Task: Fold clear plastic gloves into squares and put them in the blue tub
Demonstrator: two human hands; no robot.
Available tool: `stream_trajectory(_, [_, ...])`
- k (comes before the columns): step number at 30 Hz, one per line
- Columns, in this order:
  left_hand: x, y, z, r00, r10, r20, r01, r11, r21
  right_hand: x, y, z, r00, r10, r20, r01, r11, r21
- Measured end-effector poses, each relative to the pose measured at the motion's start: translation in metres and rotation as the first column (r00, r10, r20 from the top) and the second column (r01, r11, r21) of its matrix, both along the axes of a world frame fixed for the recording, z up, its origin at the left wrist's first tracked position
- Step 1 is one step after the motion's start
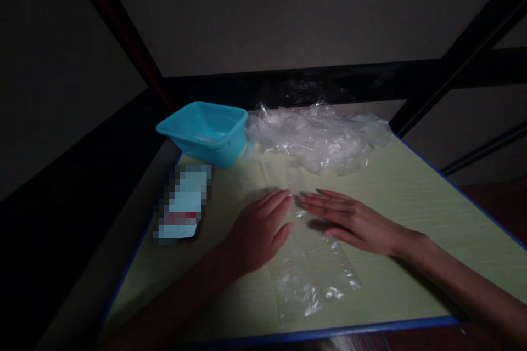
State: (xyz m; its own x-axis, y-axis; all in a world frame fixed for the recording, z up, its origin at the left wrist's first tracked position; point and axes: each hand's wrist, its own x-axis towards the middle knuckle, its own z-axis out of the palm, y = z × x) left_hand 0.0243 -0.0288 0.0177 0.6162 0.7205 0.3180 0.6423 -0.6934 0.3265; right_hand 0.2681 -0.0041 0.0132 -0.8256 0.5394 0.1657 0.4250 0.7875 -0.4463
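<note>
A clear plastic bag [304, 279] lies flat on the pale green table, stretching from near the front edge back between my hands. My left hand [263, 227] rests over the bag's left side, palm down, fingers extended toward the middle and thumb apart. From the right, my right hand [346, 216] reaches in with its fingers stretched out above the bag, thumb apart from them. Neither hand grips anything. The fingertips of both hands point at each other across a small gap.
A blue plastic basin [230, 145] stands at the back left of the table [420, 219]. Beside it, a crumpled heap of clear plastic [325, 137] covers the back middle. A phone-like object [185, 200], pixelated, lies at the left. Behind is a wall with dark bars.
</note>
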Motion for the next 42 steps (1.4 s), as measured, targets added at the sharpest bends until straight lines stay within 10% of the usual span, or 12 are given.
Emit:
stream_trajectory(12, [-0.012, 0.008, -0.010, 0.932, -0.188, -0.312, 0.121, 0.968, -0.222, 0.006, -0.006, -0.007, 0.989, 0.028, 0.145, -0.039, 0.997, 0.073])
stream_trajectory(18, [-0.029, 0.006, 0.008, 0.962, -0.173, -0.212, 0.125, 0.967, -0.224, 0.011, -0.022, 0.011, 0.995, 0.095, 0.021, -0.097, 0.989, 0.113])
stream_trajectory(25, [-0.038, -0.024, 0.013, 0.959, -0.200, -0.202, 0.127, 0.937, -0.326, 0.004, -0.074, 0.018, 0.963, 0.132, 0.234, -0.149, 0.987, 0.058])
stream_trajectory(35, [-0.033, -0.037, 0.012, 0.968, -0.229, -0.101, 0.155, 0.866, -0.475, -0.006, -0.104, 0.005, 0.963, 0.020, 0.268, -0.163, 0.836, 0.525])
stream_trajectory(42, [-0.061, -0.036, 0.018, 0.989, -0.075, 0.130, 0.135, 0.820, -0.556, -0.015, -0.105, 0.025, 0.995, 0.086, 0.050, -0.099, 0.912, 0.398])
